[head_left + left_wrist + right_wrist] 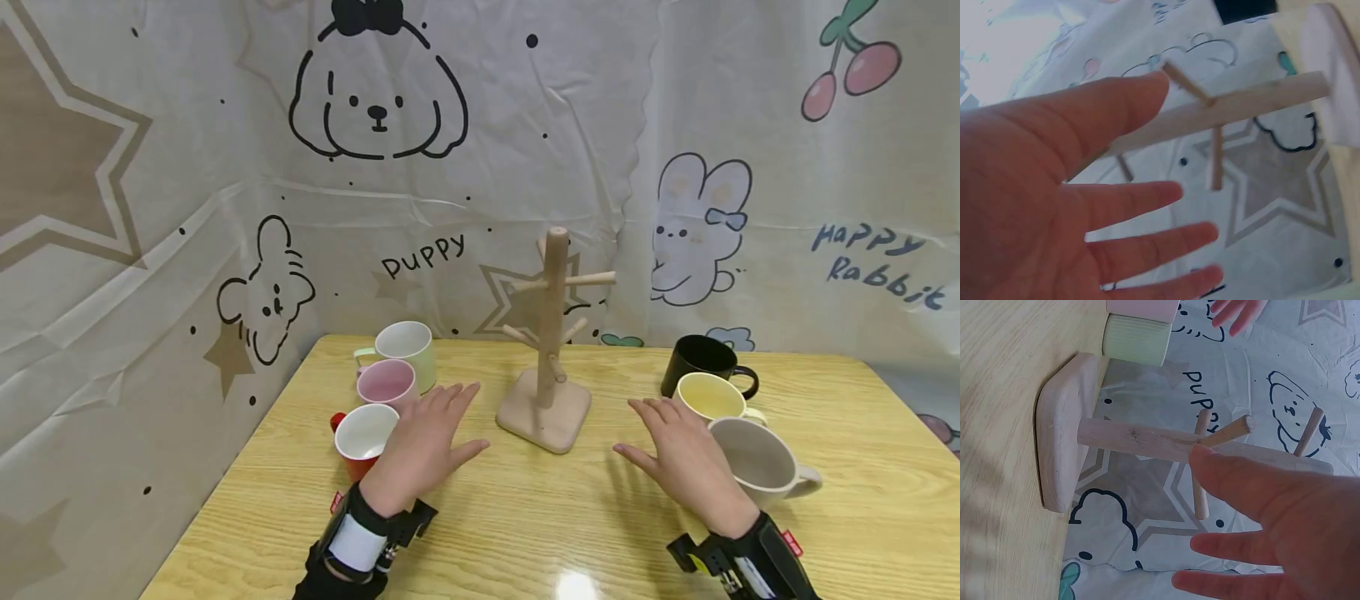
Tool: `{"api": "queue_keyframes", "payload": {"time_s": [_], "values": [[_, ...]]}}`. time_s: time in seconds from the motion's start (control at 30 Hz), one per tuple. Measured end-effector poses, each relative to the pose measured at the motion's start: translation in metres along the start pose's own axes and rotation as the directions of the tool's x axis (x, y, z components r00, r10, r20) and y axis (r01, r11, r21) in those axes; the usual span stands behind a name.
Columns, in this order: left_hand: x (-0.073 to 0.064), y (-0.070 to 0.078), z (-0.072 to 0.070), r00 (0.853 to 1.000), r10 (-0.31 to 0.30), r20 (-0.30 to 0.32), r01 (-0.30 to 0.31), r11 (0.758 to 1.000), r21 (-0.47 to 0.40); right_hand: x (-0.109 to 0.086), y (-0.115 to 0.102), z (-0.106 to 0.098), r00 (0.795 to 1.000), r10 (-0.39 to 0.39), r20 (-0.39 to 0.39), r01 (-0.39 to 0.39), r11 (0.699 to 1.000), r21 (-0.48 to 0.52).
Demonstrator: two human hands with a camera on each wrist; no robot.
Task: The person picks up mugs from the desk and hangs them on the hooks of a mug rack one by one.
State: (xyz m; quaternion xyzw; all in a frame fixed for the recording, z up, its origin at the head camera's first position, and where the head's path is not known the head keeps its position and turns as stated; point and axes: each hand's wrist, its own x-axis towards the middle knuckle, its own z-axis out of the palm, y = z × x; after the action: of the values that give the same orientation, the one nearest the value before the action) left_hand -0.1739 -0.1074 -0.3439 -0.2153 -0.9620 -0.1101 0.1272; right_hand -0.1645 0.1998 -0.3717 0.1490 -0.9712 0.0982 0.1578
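A wooden mug tree [553, 333] with several pegs stands upright mid-table, its pegs bare. My left hand [423, 446], fingers straight and spread, hovers to its left and overlaps a red mug with a white inside [366, 433] in the head view. Behind that mug are a pink mug [386, 382] and a pale green mug [408, 346]. On the other side my right hand [686, 458] is also spread and holds nothing. It overlaps a beige mug [753, 458] and a yellow mug [711, 396]; a black mug [697, 362] stands behind them.
The light wood table [525, 517] runs back to a printed curtain [525, 167] with cartoon animals, which also hangs along the left side. The mug handles on the left point left, those on the right point right.
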Motion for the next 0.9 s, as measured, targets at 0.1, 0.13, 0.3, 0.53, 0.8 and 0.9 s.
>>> {"api": "queue_keyframes", "payload": {"time_s": [0.1, 0.13, 0.3, 0.53, 0.8, 0.9], "values": [[-0.002, -0.008, -0.012, 0.999, 0.017, -0.044, -0.020, 0.997, -0.076, -0.001, 0.000, 0.001, 0.998, -0.033, -0.052, 0.033, 0.999, 0.003], [-0.003, -0.012, -0.016, 0.998, 0.022, -0.059, -0.028, 0.995, -0.099, -0.001, 0.001, 0.002, 0.997, -0.037, -0.062, 0.037, 0.999, 0.006], [-0.008, -0.044, -0.038, 0.997, 0.005, -0.080, -0.021, 0.981, -0.192, -0.001, 0.001, 0.003, 0.997, -0.035, -0.070, 0.036, 0.999, 0.016], [-0.024, -0.106, -0.054, 0.987, -0.161, 0.016, 0.158, 0.935, -0.319, -0.001, 0.001, 0.003, 0.997, -0.042, -0.064, 0.043, 0.999, 0.008], [-0.038, -0.150, -0.047, 0.949, -0.214, 0.232, 0.277, 0.917, -0.286, -0.001, 0.001, 0.004, 0.997, -0.053, -0.055, 0.053, 0.999, -0.002], [-0.037, -0.156, -0.039, 0.927, -0.208, 0.313, 0.290, 0.926, -0.243, -0.001, 0.001, 0.005, 0.997, -0.054, -0.047, 0.054, 0.999, -0.002]]}}
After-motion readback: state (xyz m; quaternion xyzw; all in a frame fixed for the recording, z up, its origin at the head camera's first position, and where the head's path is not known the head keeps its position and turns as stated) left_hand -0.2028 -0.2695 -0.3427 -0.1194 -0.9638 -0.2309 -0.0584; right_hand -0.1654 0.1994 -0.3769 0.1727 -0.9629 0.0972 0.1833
